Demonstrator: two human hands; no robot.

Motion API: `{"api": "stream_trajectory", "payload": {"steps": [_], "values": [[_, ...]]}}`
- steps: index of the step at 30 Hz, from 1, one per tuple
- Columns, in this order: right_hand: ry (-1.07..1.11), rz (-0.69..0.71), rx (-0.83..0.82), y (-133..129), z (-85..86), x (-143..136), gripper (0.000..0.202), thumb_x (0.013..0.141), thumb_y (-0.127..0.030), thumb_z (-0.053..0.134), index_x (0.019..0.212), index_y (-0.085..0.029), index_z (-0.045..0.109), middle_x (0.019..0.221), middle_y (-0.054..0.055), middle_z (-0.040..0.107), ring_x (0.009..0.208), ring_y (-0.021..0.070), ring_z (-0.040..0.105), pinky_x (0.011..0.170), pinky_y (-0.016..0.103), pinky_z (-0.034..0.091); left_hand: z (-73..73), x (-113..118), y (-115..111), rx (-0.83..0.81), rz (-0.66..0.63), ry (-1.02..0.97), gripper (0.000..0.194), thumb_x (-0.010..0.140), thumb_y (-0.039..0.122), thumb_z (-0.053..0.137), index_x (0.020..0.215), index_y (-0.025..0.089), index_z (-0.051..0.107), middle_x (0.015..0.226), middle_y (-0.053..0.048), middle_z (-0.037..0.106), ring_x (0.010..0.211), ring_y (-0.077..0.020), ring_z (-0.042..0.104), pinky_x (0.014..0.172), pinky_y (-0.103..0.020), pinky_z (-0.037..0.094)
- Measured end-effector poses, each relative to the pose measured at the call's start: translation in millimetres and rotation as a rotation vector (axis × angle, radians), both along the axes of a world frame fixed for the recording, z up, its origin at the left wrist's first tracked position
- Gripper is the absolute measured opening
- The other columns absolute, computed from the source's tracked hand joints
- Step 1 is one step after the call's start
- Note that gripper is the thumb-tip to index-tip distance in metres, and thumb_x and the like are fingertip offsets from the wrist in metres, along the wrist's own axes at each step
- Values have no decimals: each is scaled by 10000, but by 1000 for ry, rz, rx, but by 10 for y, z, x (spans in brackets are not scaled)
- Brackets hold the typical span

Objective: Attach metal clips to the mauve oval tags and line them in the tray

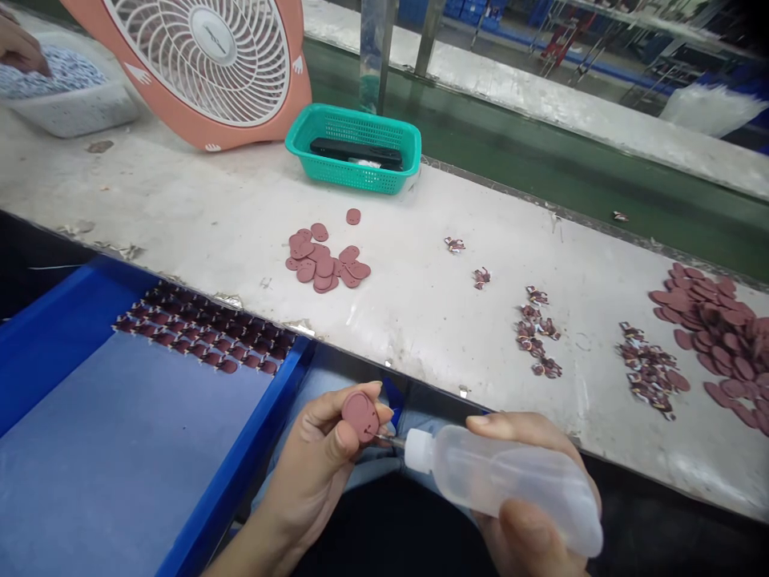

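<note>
Between thumb and fingers, my left hand (321, 465) pinches a reddish-brown oval disc (359, 413) with small holes in its face. My right hand (541, 481) is wrapped around a translucent squeeze bottle (510, 473) with a white cap, tilted so its thin metal nozzle (389, 439) meets the disc's lower right edge. On the bench ahead lies a loose pile of similar discs (321, 260). Small brown-and-white figure-shaped pieces (534, 324) lie in a cluster to the right of it.
A blue tray (225, 457) at left holds rows of assembled brown pieces (204, 324). On the bench stand a pink fan (180, 120) and a green basket (354, 176) with a black object inside. More discs (721, 336) lie at right. Another person's hand (21, 44) reaches into a white tub (90, 108).
</note>
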State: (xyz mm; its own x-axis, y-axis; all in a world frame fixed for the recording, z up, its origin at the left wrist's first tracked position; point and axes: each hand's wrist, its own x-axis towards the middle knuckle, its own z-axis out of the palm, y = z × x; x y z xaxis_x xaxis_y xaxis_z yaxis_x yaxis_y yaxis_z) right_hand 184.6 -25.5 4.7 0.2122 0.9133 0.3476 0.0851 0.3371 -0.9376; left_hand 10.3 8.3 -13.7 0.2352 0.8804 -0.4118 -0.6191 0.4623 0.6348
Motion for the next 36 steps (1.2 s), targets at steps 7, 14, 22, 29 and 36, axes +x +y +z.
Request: {"api": "stream_trajectory", "payload": {"steps": [7, 14, 22, 29, 36], "values": [[77, 20, -9, 52, 74, -65, 328, 962, -512, 546, 1183, -279, 615, 705, 32, 602, 482, 180, 538, 418, 348, 444, -12, -16, 9, 12, -4, -22, 377, 639, 474, 895, 950, 274, 822, 834, -10, 807, 737, -117, 720, 718, -150, 567], [42, -8, -13, 23, -17, -26, 359, 935, -502, 607, 1187, -247, 636, 660, 7, 597, 455, 152, 503, 387, 311, 388, 34, -5, 26, 19, -8, -7, 375, 635, 482, 896, 937, 272, 824, 810, -4, 805, 720, -109, 712, 687, -131, 561], [5, -8, -11, 37, 34, 2, 293, 972, -439, 570, 1144, -219, 661, 752, 29, 618, 455, 126, 512, 358, 289, 366, -11, -18, 0, 28, -14, -26, 344, 673, 450, 884, 967, 283, 823, 841, -12, 812, 774, -117, 718, 724, -138, 562], [89, -54, -20, 47, -12, -35, 346, 923, -522, 599, 1142, -259, 649, 693, 25, 579, 502, 177, 521, 392, 324, 360, -1, -32, 0, 15, -21, -29, 365, 666, 462, 881, 971, 270, 821, 839, -13, 801, 732, -128, 717, 722, -171, 580], [46, -66, -4, 54, -53, -14, 348, 914, -490, 617, 1165, -249, 636, 765, 52, 619, 529, 186, 555, 409, 332, 409, 0, -40, 2, 33, -29, -33, 350, 672, 444, 882, 971, 272, 821, 843, 0, 796, 734, -115, 709, 730, -155, 574]]}}
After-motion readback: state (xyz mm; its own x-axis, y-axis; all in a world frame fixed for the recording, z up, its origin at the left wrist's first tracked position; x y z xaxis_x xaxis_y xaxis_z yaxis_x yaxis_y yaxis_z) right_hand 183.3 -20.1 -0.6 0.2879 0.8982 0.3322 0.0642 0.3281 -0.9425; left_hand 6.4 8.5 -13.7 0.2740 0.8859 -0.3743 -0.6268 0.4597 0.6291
